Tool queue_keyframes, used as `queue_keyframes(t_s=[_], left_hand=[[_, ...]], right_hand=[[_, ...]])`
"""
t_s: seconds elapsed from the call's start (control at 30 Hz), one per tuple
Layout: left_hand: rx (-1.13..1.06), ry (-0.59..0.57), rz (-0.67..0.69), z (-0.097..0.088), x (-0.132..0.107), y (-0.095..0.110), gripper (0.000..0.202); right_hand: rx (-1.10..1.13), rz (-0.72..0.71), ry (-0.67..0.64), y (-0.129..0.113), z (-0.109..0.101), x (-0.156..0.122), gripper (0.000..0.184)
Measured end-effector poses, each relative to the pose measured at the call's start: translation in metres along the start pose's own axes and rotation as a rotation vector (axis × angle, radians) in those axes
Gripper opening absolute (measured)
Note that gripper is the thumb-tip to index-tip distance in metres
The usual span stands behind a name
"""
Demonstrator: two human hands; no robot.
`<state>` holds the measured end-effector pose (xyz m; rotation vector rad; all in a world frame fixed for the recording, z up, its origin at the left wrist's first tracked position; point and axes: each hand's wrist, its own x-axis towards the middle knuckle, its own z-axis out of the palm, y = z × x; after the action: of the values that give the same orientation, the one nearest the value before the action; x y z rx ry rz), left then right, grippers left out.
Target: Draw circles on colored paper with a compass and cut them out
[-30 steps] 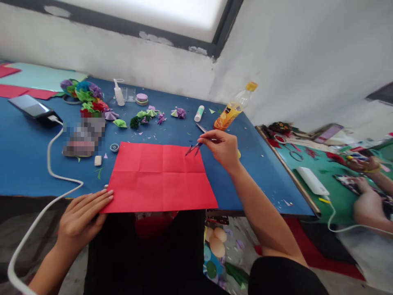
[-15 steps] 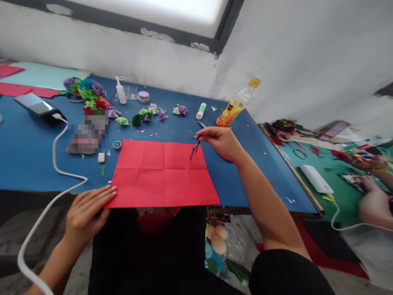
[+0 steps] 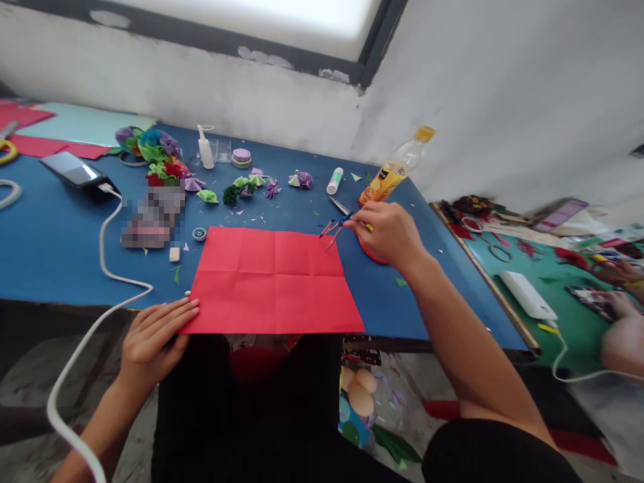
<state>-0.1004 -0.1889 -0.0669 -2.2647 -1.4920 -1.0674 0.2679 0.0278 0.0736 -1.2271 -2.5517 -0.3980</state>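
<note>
A creased red paper square lies on the blue table, its near edge at the table's front. My left hand rests flat on the near left corner of the paper, fingers stretched out. My right hand is at the paper's far right corner, fingers closed on a drawing compass whose legs are spread, tips at the paper's edge. A red ring lies partly under that hand.
Small paper flowers, a glue stick, a glue bottle, a tilted orange drink bottle, a phone with a white cable. To the right, another person's hands work at a green table.
My right hand has moved with the compass from over the paper's right part to its far right corner, and the compass legs have spread. The left hand has stayed on the paper's corner.
</note>
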Motion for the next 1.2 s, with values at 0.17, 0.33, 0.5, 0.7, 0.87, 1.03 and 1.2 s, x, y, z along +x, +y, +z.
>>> queue_keyframes(t_s=[0.17, 0.33, 0.5, 0.7, 0.87, 1.03, 1.2], left_hand=[[-0.006, 0.013, 0.010, 0.000, 0.003, 0.001, 0.046], [-0.006, -0.001, 0.016, 0.000, 0.000, -0.001, 0.046], [-0.022, 0.019, 0.005, 0.003, -0.003, -0.002, 0.045], [-0.027, 0.021, 0.005, 0.003, -0.001, 0.000, 0.041], [-0.027, 0.105, -0.004, 0.009, -0.002, 0.000, 0.032], [0.032, 0.278, 0.050, 0.032, -0.005, -0.004, 0.020], [0.093, 0.413, 0.006, 0.049, -0.003, -0.002, 0.024]], right_hand=[[-0.030, -0.047, -0.179, -0.011, 0.008, -0.019, 0.025], [0.088, 0.154, -0.100, 0.011, 0.008, -0.021, 0.034], [0.078, 0.174, -0.156, 0.046, 0.029, -0.020, 0.025], [0.046, 0.098, -0.260, 0.067, 0.055, -0.011, 0.030], [0.260, 0.064, -0.264, 0.074, 0.054, 0.001, 0.021], [0.393, 0.149, -0.174, 0.074, 0.047, 0.001, 0.019], [0.841, 0.434, 0.024, 0.063, 0.049, -0.007, 0.013]])
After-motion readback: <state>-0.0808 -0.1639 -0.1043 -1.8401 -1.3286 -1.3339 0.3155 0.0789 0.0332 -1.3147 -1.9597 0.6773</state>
